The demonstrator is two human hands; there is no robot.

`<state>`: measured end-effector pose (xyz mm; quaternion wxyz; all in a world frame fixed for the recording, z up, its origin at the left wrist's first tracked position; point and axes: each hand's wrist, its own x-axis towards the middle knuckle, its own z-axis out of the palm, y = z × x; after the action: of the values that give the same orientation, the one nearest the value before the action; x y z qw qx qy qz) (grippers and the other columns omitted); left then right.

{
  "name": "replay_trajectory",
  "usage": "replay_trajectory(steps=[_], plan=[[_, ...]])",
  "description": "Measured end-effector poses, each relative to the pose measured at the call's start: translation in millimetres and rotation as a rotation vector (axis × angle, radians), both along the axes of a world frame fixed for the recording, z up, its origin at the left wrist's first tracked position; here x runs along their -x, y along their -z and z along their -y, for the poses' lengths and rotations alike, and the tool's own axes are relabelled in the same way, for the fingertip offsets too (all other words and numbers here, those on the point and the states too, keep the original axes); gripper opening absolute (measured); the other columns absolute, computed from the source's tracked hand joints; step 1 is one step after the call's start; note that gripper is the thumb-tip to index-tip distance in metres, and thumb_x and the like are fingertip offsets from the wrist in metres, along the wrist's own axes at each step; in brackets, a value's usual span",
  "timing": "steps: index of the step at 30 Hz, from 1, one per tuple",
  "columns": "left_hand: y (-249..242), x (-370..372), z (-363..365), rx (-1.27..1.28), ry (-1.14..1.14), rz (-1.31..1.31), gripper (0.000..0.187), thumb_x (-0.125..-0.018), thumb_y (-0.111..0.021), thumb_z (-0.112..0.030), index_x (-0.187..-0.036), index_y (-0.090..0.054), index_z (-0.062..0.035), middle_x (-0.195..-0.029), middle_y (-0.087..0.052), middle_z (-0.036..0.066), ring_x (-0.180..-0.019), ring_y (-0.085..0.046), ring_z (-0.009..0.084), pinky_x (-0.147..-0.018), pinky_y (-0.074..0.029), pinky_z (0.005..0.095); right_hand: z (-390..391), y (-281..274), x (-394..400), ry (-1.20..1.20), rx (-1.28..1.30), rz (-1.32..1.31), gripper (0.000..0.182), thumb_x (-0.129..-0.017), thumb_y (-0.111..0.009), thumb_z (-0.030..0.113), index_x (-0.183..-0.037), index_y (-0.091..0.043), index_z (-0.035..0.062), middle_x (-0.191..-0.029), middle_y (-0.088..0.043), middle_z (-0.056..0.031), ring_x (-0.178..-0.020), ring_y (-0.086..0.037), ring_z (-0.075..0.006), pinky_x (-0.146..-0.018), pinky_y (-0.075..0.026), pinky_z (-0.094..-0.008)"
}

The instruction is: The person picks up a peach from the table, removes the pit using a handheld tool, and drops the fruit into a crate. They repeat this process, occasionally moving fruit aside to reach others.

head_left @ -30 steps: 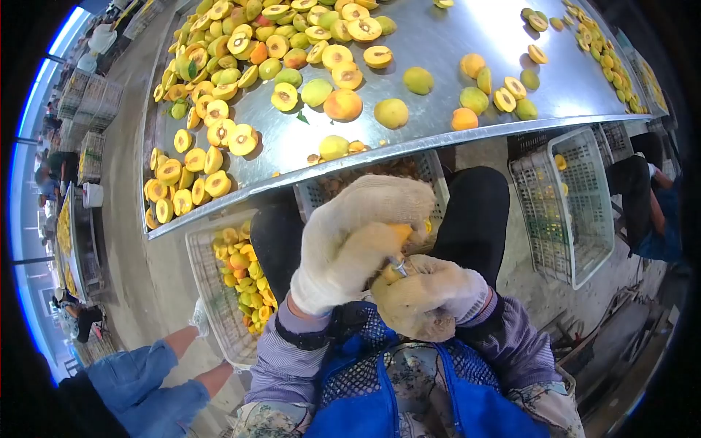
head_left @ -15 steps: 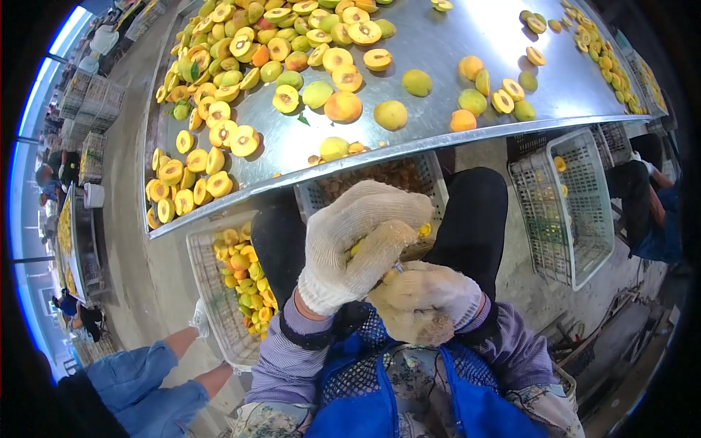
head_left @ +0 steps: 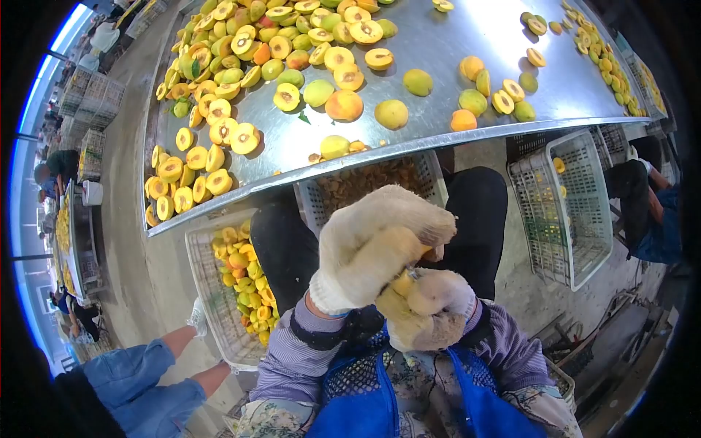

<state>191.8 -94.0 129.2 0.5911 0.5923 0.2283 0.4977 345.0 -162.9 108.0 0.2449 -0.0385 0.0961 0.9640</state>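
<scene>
My left hand (head_left: 376,244), in a cream knit glove, is curled over a piece of yellow peach that shows only as a sliver between the fingers. Close against it, just below, my gloved right hand (head_left: 431,306) is closed round a small tool. A bit of its metal shows near the thumb; the rest is hidden in the glove. Both hands are above my lap, short of the table edge. Beneath them stands a crate (head_left: 312,204) with brown scraps inside. Halved peaches (head_left: 244,139) and whole ones lie on the metal table (head_left: 431,25).
The table's raised rim (head_left: 350,162) runs across in front of my knees. A crate of peach pieces (head_left: 197,252) stands at my left, and a tilted crate (head_left: 573,212) at my right. Other people sit nearby, with a bare leg (head_left: 179,339) at lower left.
Both hands have shifted slightly right; the left has turned over the right. The yellow fruit in the left hand is now more covered. The peaches on the table stay put.
</scene>
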Motion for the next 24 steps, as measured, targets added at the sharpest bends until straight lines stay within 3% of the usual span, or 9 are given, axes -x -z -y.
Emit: replay_trajectory(steps=[2,5,7,8,10,17,19,20,24], plan=[[1.3,0.6,-2.2,-0.169,-0.067,-0.139,0.029,-0.092,-0.051,-0.021,-0.101,-0.066,0.003,-0.097,-0.066,0.014,-0.076,-0.063,0.0218,-0.069,-0.05,0.0317,2.1,-1.2,-0.5,0.018,-0.021,0.176,0.026,-0.09,-0.061,0.03,-0.092,-0.052,0.006,-0.073,-0.051,-0.0004,-0.06,-0.05,-0.0093,-0.053,-0.041,-0.0227],[3.1,0.4,-5.3,-0.248,-0.017,-0.197,0.038,-0.097,-0.047,-0.029,-0.101,-0.066,0.0034,-0.093,-0.065,0.014,-0.075,-0.063,0.021,-0.069,-0.05,0.0321,-1.9,8.2,2.0,0.007,-0.026,-0.072,0.028,-0.089,-0.062,0.029,-0.096,-0.053,0.0036,-0.076,-0.054,-0.0025,-0.063,-0.053,-0.0107,-0.055,-0.043,-0.0229],[4.5,-8.1,8.2,0.134,-0.053,0.16,0.042,-0.098,-0.046,-0.033,-0.101,-0.064,0.0047,-0.091,-0.064,0.015,-0.077,-0.063,0.0213,-0.069,-0.051,0.0329,-0.9,10.8,1.4,0.01,-0.114,0.001,0.03,-0.089,-0.062,0.03,-0.096,-0.054,0.0024,-0.079,-0.056,-0.003,-0.065,-0.054,-0.0109,-0.057,-0.045,-0.0233],[6.1,-10.9,10.0,0.136,-0.053,0.161,0.042,-0.098,-0.046,-0.033,-0.101,-0.064,0.0047,-0.091,-0.064,0.015,-0.077,-0.063,0.0213,-0.069,-0.051,0.0329,-0.8,6.7,1.1,0.01,-0.112,0.003,0.03,-0.089,-0.062,0.03,-0.096,-0.054,0.0024,-0.079,-0.056,-0.003,-0.065,-0.054,-0.0109,-0.057,-0.045,-0.0233],[8.1,-14.0,13.0,0.417,0.024,0.379,0.045,-0.1,-0.045,-0.036,-0.102,-0.062,0.0053,-0.091,-0.064,0.016,-0.077,-0.063,0.0221,-0.068,-0.052,0.0335,-0.9,-6.8,0.6,0.038,0.079,0.35,0.04,-0.079,-0.067,0.018,-0.111,-0.053,-0.0025,-0.08,-0.059,-0.0104,-0.063,-0.059,-0.02,-0.058,-0.05,-0.0331],[11.3,-16.0,7.1,0.721,0.015,0.452,0.044,-0.1,-0.045,-0.038,-0.105,-0.06,0.0038,-0.092,-0.063,0.016,-0.077,-0.063,0.0236,-0.069,-0.053,0.0348,-2.5,9.1,-0.1,0.08,0.056,0.173,0.044,-0.076,-0.069,0.017,-0.111,-0.053,-0.0042,-0.083,-0.06,-0.012,-0.067,-0.061,-0.0208,-0.059,-0.051,-0.0327],[27.6,-17.3,-2.4,0.887,0.406,1.1,0.047,-0.1,-0.046,-0.042,-0.108,-0.059,0.0024,-0.095,-0.064,0.016,-0.078,-0.064,0.025,-0.069,-0.054,0.0359,-4.1,9.4,-0.7,-0.05,-0.14,0.138,0.037,-0.076,-0.068,0.016,-0.103,-0.055,-0.0053,-0.08,-0.059,-0.013,-0.065,-0.059,-0.0212,-0.056,-0.049,-0.0328],[29.1,-14.8,-0.1,0.882,0.401,1.101,0.047,-0.1,-0.046,-0.042,-0.108,-0.059,0.0024,-0.095,-0.064,0.016,-0.078,-0.064,0.025,-0.069,-0.054,0.0359,-5.0,6.2,-0.1,-0.056,-0.141,0.137,0.037,-0.076,-0.068,0.016,-0.103,-0.055,-0.0053,-0.08,-0.059,-0.013,-0.065,-0.059,-0.0212,-0.056,-0.049,-0.0328],[21.2,5.7,2.6,0.846,-0.129,0.348,0.049,-0.1,-0.045,-0.045,-0.112,-0.058,0.0012,-0.097,-0.064,0.016,-0.084,-0.066,0.0234,-0.069,-0.056,0.035,-8.9,14.0,-2.4,0.008,-0.088,0.268,0.033,-0.077,-0.067,0.017,-0.099,-0.055,-0.0051,-0.079,-0.058,-0.0138,-0.066,-0.058,-0.021,-0.058,-0.048,-0.0317]])
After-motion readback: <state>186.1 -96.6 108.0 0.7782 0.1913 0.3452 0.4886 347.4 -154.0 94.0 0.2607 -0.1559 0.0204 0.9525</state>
